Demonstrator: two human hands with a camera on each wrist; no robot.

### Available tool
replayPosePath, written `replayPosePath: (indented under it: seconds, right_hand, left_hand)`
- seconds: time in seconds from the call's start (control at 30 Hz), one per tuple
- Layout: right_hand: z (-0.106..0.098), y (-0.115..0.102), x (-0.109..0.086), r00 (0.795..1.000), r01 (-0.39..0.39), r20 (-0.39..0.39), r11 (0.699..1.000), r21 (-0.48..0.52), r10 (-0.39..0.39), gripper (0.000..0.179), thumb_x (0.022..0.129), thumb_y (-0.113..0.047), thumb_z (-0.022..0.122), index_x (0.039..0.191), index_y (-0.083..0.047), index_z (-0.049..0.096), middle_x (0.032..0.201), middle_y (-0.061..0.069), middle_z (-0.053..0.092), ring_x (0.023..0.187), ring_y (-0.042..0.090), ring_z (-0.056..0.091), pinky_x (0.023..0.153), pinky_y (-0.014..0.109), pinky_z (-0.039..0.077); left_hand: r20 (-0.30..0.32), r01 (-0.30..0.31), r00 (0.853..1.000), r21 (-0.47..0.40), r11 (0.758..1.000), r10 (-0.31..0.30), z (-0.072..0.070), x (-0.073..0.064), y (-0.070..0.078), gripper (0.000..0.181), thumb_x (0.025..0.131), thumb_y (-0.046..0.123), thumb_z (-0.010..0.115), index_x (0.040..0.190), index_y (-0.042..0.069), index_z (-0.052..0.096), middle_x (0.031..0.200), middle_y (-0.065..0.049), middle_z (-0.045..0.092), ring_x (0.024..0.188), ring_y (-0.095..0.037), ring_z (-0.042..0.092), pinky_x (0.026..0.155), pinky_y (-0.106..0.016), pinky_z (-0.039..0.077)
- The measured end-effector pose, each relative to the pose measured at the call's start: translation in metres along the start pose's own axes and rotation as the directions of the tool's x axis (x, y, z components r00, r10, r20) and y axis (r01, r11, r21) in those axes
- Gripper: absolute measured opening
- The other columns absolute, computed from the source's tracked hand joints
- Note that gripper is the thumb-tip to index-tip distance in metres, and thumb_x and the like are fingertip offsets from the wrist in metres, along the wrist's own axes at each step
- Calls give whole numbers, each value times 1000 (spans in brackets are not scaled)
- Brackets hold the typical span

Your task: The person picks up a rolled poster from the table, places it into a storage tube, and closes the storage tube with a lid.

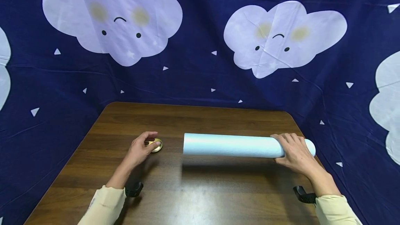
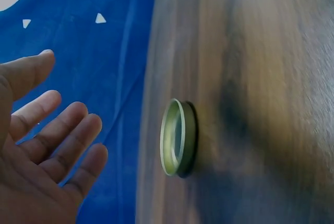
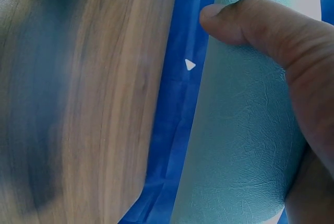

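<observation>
My right hand [image 1: 295,150] grips a long light blue tube [image 1: 229,145] near its right end. The tube lies level above the table, its shadow falling below it. In the right wrist view the thumb [image 3: 245,23] presses along the tube's finely wrinkled surface [image 3: 235,130]. A shallow gold round lid [image 1: 157,146] lies on the table at the left, hollow side up. Beside it my left hand [image 1: 142,148] hovers, overlapping the lid's edge in the head view. In the left wrist view, that hand's fingers are spread and hold nothing, apart from the lid [image 2: 177,138].
The brown wooden table [image 1: 200,190] has rounded far corners. Behind it and at both sides hangs a dark blue cloth [image 1: 193,44] with white clouds and small triangles. A black wrist mount [image 1: 134,189] sits at each wrist, close over the table.
</observation>
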State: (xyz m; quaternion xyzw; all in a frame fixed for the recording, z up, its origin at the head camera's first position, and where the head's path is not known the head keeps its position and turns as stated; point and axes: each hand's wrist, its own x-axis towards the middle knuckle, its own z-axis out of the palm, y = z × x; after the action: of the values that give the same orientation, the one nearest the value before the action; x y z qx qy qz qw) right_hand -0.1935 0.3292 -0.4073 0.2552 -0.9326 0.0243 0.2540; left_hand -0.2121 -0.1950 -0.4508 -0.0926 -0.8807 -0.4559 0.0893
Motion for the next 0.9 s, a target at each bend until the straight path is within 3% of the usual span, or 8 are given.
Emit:
replayPosePath:
  seconds: [0.37, 0.5, 0.7, 0.9]
  right_hand:
    - [2, 0, -1, 1000, -9, 12, 1000, -5, 9, 78, 48, -26, 86, 119, -11, 56, 97, 11, 63, 92, 35, 55, 74, 50, 37]
    - [3, 0, -2, 1000, -13, 17, 1000, -9, 13, 78, 48, -27, 86, 119, -11, 56, 98, 11, 63, 92, 35, 55, 74, 49, 37]
    - [3, 0, -3, 999, -23, 29, 1000, -13, 23, 78, 48, -27, 87, 119, -12, 56, 100, 11, 63, 94, 34, 55, 74, 48, 36]
    - [4, 1, -4, 999, -20, 41, 1000, -14, 20, 80, 48, -26, 89, 120, -12, 55, 99, 11, 63, 93, 35, 55, 75, 50, 37]
  left_hand:
    - [21, 13, 1000, 136, 991, -16, 2, 7, -17, 40, 85, 16, 69, 121, 3, 58, 114, -18, 63, 106, -34, 58, 86, -46, 45]
    - [38, 1, 999, 180, 984, -8, 3, 9, -22, 42, 85, 17, 69, 122, 2, 57, 116, -18, 62, 111, -38, 56, 90, -51, 43]
    - [68, -15, 998, 253, 967, -2, 4, 12, -26, 43, 85, 20, 68, 122, 1, 57, 119, -22, 60, 115, -42, 50, 93, -56, 39]
    - [111, -4, 993, 333, 943, -35, 6, 15, -31, 49, 85, 24, 68, 127, 1, 55, 124, -22, 57, 115, -41, 49, 92, -55, 39]
